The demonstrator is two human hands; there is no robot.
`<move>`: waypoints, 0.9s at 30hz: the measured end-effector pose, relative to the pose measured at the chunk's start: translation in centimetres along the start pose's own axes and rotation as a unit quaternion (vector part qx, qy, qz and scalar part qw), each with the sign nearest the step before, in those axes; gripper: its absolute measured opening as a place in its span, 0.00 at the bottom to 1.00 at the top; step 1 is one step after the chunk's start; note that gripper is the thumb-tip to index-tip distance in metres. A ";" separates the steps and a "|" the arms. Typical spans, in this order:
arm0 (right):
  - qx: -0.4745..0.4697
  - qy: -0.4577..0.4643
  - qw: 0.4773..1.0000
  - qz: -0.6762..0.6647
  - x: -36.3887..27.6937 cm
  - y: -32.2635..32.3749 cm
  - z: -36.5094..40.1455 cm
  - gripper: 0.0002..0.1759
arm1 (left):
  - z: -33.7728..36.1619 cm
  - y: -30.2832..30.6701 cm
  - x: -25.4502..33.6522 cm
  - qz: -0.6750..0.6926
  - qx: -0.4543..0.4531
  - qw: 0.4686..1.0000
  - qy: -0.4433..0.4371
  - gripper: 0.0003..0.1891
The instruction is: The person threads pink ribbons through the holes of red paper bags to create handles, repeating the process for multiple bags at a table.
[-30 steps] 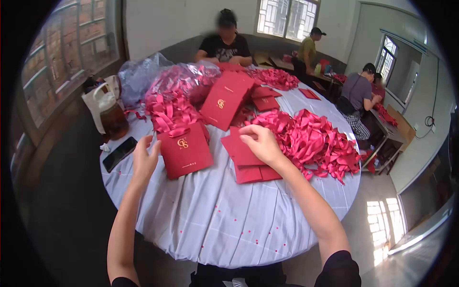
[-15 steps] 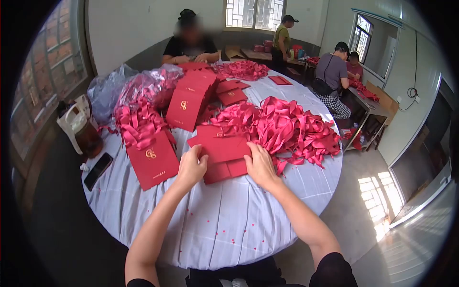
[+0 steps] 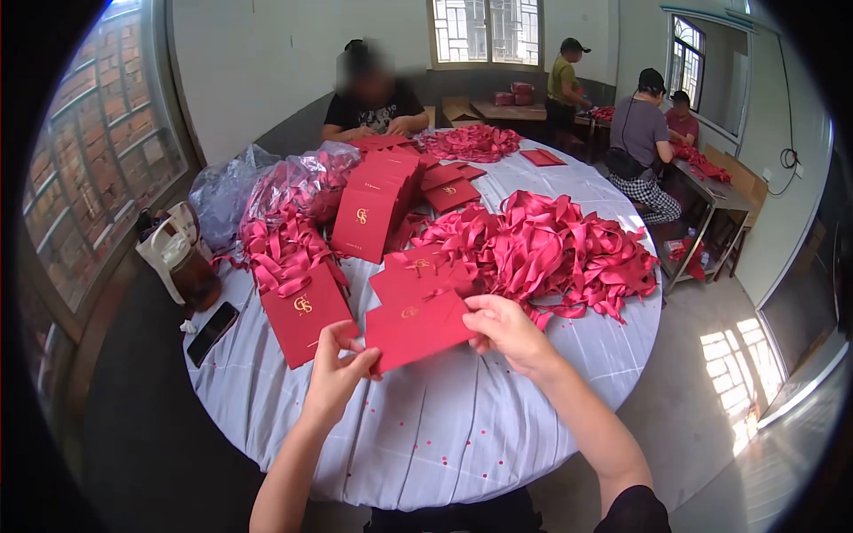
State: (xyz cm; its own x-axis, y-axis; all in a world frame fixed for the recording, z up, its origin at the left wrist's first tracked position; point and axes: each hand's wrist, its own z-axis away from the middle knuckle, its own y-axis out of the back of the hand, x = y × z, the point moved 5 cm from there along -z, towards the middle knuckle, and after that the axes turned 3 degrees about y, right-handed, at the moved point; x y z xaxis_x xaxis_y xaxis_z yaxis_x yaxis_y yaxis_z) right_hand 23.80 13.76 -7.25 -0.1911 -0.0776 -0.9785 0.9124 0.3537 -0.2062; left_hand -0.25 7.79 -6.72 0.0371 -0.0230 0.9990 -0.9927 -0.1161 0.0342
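Observation:
A flat red paper bag with a gold logo is held up over the near part of the table, slightly tilted. My left hand pinches its lower left corner, and my right hand grips its right edge. Just behind it lies another red bag with a gold logo, partly covered. A large heap of pink-red ribbons sits beyond my right hand. Left of the held bag, red bags with ribbons lie overlapping. Farther back stands a stack of folded red bags.
A phone and a drink jug are at the table's left edge. Clear plastic bags lie behind them. Small red dots are scattered on the white tablecloth. A person sits across; others work at right.
The red bag has been lifted off the table and brought nearer, its gold logo now showing. Both hands moved with it. The whole view has shifted slightly.

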 end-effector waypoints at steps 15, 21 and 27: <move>0.032 0.180 0.946 0.268 0.3 -0.1 11.1 0.27 | 3.6 -1.9 4.3 -0.204 -0.019 0.947 -0.247 0.24; 0.089 0.267 0.915 0.290 0.8 -0.2 11.3 0.42 | 7.0 -4.0 4.2 -0.296 0.003 0.875 -0.383 0.19; 0.135 0.453 0.686 0.553 -5.1 -5.9 13.4 0.31 | 9.5 -5.1 5.9 -0.413 0.020 0.775 -0.478 0.19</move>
State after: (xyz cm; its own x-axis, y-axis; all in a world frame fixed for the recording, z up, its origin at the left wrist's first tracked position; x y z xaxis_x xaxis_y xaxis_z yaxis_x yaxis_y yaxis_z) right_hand 24.19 -0.39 -1.02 0.6363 0.7542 -0.1623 0.6921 -0.4651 0.5520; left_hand 6.14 -1.14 -1.22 0.7460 -0.6465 0.1597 -0.5805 -0.5139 0.6316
